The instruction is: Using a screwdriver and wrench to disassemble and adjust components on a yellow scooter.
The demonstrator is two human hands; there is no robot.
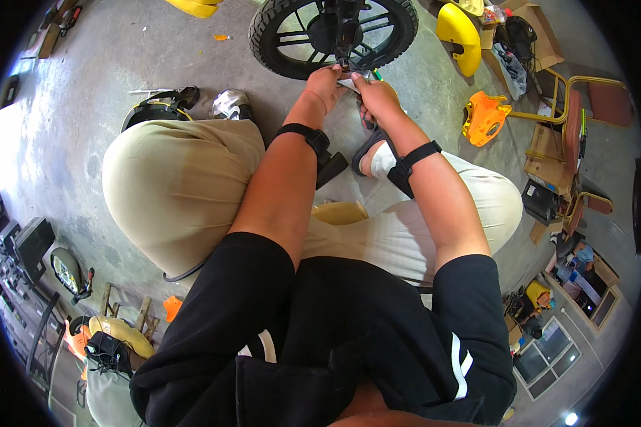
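Note:
Ahead of me stands a black spoked wheel (262, 44) with a knobby tyre, with a dark fork leg (344, 35) running down across it. Right at the wheel's lower edge, my left hand (324, 87) is closed, fingertips pinched by the fork's lower end. Close beside it, my right hand (377, 98) is also closed, thumb toward the left hand. A small pale, silvery piece (348, 83) shows between the two hands; its kind is not clear. A bit of green peeks out beyond the right hand. What the fingers grip is mostly hidden.
Yellow curved panel (459, 39), orange plastic part (485, 118) and open cardboard box (545, 32) lie to the right, near chairs (571, 117). A black strapped item (165, 107) rests on the floor left of my knee. An orange scrap (222, 37) lies farther off.

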